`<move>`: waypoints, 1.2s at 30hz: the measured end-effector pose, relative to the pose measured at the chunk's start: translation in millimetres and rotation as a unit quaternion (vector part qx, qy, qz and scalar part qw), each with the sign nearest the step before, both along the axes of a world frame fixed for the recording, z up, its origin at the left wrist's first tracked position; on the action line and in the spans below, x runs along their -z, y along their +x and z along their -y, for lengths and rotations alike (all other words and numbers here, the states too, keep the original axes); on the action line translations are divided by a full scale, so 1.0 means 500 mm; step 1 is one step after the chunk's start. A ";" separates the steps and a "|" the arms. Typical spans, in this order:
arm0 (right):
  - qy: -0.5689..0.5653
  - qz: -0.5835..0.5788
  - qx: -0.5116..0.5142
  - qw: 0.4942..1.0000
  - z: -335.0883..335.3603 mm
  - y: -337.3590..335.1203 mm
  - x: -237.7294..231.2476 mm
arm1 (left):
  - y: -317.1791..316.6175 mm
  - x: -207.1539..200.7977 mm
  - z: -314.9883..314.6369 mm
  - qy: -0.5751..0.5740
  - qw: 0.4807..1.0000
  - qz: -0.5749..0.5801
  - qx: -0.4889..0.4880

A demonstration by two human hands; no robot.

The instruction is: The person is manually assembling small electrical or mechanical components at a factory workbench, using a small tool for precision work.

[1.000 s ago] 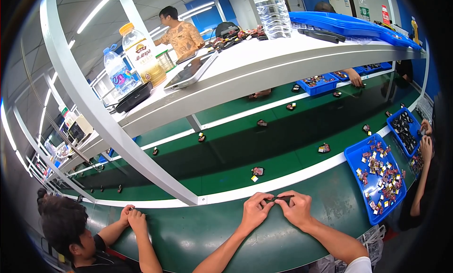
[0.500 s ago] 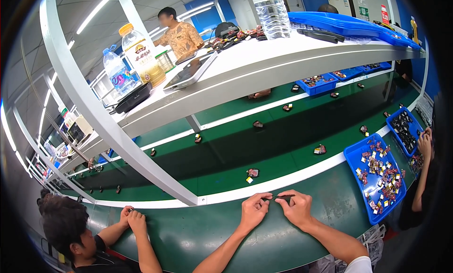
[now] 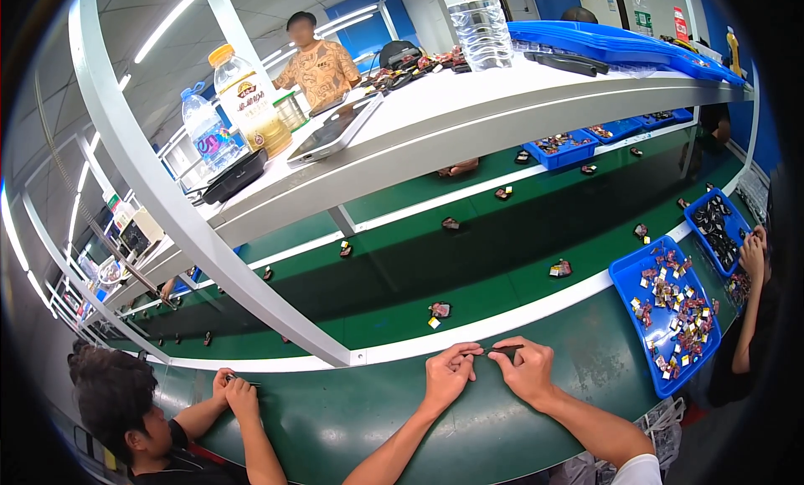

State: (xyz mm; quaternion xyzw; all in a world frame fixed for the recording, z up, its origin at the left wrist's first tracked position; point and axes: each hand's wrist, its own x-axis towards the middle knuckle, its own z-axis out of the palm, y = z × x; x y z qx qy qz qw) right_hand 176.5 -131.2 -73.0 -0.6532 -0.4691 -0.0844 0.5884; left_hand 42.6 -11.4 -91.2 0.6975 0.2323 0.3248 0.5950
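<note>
Above the green work surface [image 3: 368,401], my two hands meet at the fingertips. My right hand [image 3: 526,376] pinches a small black part [image 3: 506,351], whose exact kind is too small to tell. Close beside it on the left, my left hand [image 3: 450,376] is closed in a pinch, its fingertips at the near end of the same part. Whatever sits between those left fingertips is mostly hidden. Just beyond my hands, a small dark-and-red component with a white-yellow tag [image 3: 438,311] lies on the conveyor belt [image 3: 368,313].
At right, a blue tray [image 3: 662,351] holds many small tagged components; behind it another blue tray [image 3: 713,234] holds black parts. A white post [image 3: 251,292] and a shelf with bottles [image 3: 251,108] stand ahead. A co-worker [image 3: 126,410] sits left; another person's hand [image 3: 754,255] is at right.
The components on the belt have shifted slightly to the left. My hands stay almost in place, with the fingertips still together at the black part.
</note>
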 end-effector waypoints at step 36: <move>-0.020 -0.016 0.010 1.000 0.006 0.005 0.005 | 0.004 0.000 0.005 0.002 1.000 -0.009 -0.004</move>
